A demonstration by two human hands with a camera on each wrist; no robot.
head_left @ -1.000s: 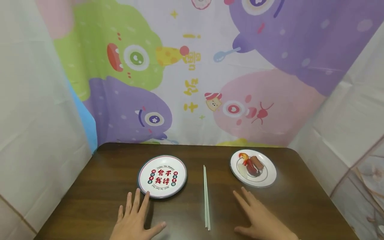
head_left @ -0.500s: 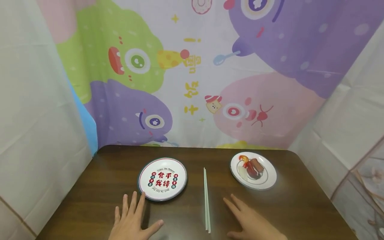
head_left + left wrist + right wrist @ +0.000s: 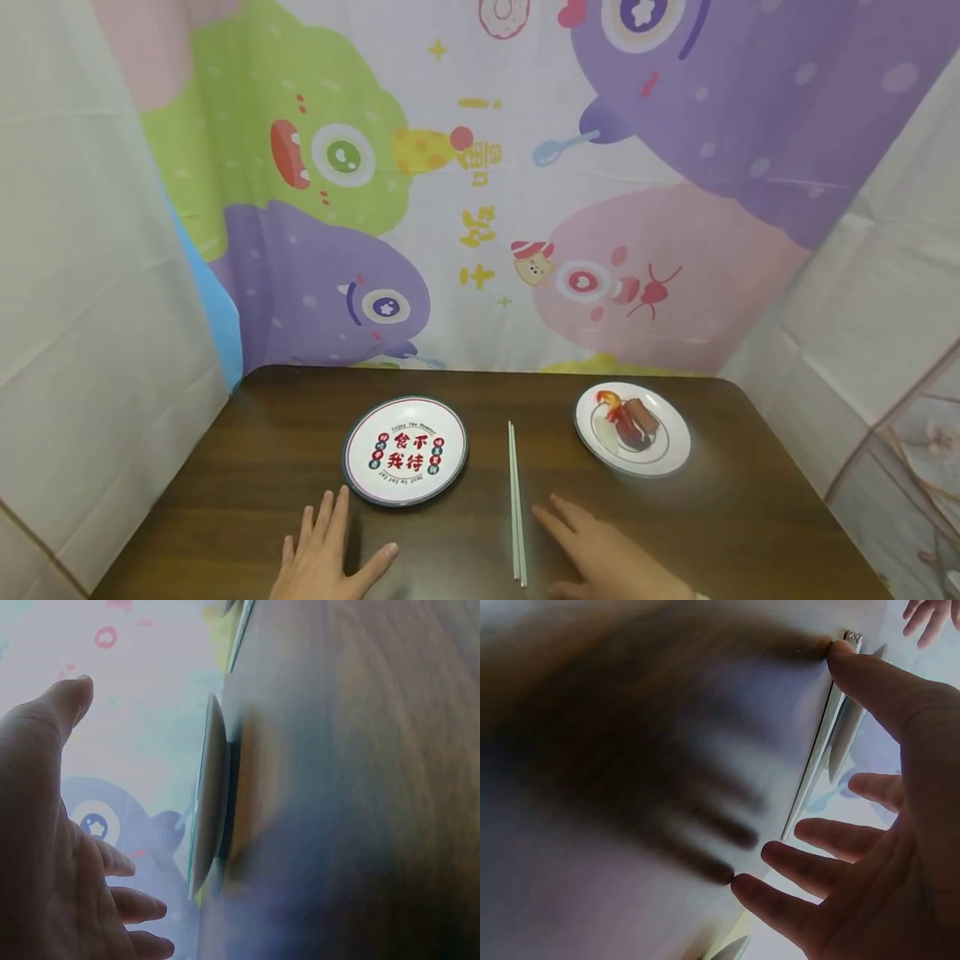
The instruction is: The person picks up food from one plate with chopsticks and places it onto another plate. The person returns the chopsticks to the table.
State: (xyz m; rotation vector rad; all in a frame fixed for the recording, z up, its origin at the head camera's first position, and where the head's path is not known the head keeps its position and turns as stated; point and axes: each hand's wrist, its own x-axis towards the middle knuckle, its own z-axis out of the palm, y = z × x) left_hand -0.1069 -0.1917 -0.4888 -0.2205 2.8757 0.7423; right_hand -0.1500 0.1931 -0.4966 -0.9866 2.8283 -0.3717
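A pair of pale green chopsticks (image 3: 516,508) lies on the dark wooden table, running lengthwise away from me. Just to their right is my right hand (image 3: 607,554), fingers spread and holding nothing. In the right wrist view its thumb and fingers reach toward the chopsticks (image 3: 814,761); whether the thumb touches them I cannot tell. A white plate with red lettering (image 3: 408,417) sits left of the chopsticks. My left hand (image 3: 318,550) hovers or rests near that plate's lower left edge, fingers extended, nothing held. The left wrist view shows the plate (image 3: 212,806) edge-on, apart from the fingers.
At the back right stands another white plate (image 3: 671,446) with pieces of food or food models (image 3: 632,423), brown, red and yellow. A cartoon-printed curtain (image 3: 480,333) hangs behind the table (image 3: 247,450), with pale cloth on both sides.
My right hand has moved left, from below the food plate to beside the chopsticks. My left hand has drawn slightly left and back from the lettered plate. Plates and chopsticks stay put.
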